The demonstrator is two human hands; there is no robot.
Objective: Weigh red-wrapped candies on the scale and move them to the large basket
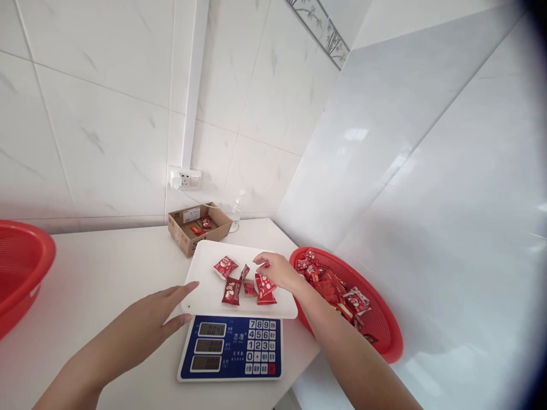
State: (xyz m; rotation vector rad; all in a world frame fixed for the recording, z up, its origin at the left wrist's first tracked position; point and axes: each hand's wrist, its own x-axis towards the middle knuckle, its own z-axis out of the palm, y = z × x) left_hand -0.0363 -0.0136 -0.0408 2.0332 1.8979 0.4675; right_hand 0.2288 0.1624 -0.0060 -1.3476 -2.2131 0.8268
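Observation:
My left hand (156, 316) is open at the left edge of the scale's white tray (200, 262), its thumb and fingers spread. Over the tray's right half is my right hand (276, 269), its thumb and index finger apart, right above a red candy packet (265, 283). Some red shows between those fingers. Several small candy packets lie on the tray, among them a dark red packet (231, 291) and a red-and-white packet (225, 266). The blue scale panel (233, 370) with its keypad and three displays faces me.
A red basket (391, 341) full of wrapped candies stands at the right. Another red basket (43, 253) is cut off at the left. Behind the tray sit a cardboard box (182, 242) with a few packets and a clear plastic bottle (237, 209). Tiled walls border the white table (115, 256).

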